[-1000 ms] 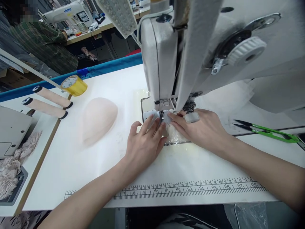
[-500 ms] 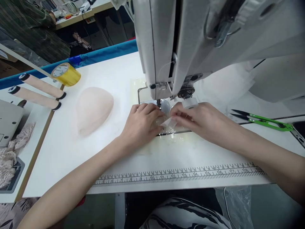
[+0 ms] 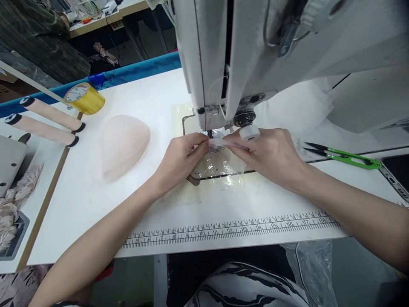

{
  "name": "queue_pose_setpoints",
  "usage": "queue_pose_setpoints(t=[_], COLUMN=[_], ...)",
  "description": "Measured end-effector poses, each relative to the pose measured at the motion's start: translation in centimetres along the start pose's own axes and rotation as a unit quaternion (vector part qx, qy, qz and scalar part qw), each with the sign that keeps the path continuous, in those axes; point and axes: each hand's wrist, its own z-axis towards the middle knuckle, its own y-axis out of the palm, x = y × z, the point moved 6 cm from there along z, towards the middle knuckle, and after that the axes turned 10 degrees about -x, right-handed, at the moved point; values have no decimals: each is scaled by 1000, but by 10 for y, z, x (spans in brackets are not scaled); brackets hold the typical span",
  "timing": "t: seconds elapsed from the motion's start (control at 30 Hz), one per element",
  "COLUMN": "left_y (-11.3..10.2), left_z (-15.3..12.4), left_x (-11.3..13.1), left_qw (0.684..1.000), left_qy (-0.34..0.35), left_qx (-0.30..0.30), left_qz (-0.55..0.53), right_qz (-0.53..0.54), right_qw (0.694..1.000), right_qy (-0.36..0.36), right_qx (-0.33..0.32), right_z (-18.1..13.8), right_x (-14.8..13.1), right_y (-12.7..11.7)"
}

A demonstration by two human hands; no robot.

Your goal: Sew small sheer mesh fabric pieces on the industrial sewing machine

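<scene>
Just in front of the needle of the sewing machine point(image 3: 211, 72), a small strip of sheer white fabric point(image 3: 225, 142) is stretched between my two hands. My left hand point(image 3: 183, 155) pinches its left end between thumb and forefinger. My right hand point(image 3: 268, 149) is closed on the other end, its fingertips partly hidden behind the fabric and the thumb. The strip is held over the metal needle plate point(image 3: 220, 164), which is covered with shiny clear tape. To the left, a pale pink moulded cup point(image 3: 126, 145) lies on the white table, apart from my hands.
Green-handled thread snips point(image 3: 348, 157) and a phone point(image 3: 398, 170) lie at the right. More sheer white fabric point(image 3: 297, 106) is behind my right hand. Yellow tape point(image 3: 84, 99) and two beige rollers point(image 3: 47, 121) stand at the left. A printed ruler point(image 3: 230, 230) runs along the front edge. A person's sleeve point(image 3: 32, 25) shows at the far left.
My left hand has gone from lying spread over the plate to a pinch on the strip. The strip has been raised closer to the needle and pulled straight. The view has shifted slightly.
</scene>
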Motion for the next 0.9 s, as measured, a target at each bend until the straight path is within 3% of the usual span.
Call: queue_pose_setpoints(t=[0.17, 0.37, 0.53, 0.7, 0.8, 0.9], left_y=[2, 2, 8, 21, 26, 28], left_z=[5, 5, -5, -28, -39, -43], left_x=[7, 8, 5, 13, 21, 25], left_qw=[996, 996, 984, 915, 873, 863], left_qy=[31, 51, 132, 239, 246, 220], left_qx=[-20, -57, -59, 8, 28, 18], left_qz=[79, 48, 101, 325, 420, 454], right_qz=[-47, -57, -30, -51, -56, -56], right_qw=[999, 998, 999, 989, 985, 985], right_qy=[-9, -4, -38, -133, -159, -160], right_qx=[23, 13, 14, 33, 42, 29], right_z=[1, 4, 1, -5, -7, -8], right_x=[-3, -5, -12, -26, -30, -30], right_y=[1, 4, 2, -3, -2, 0])
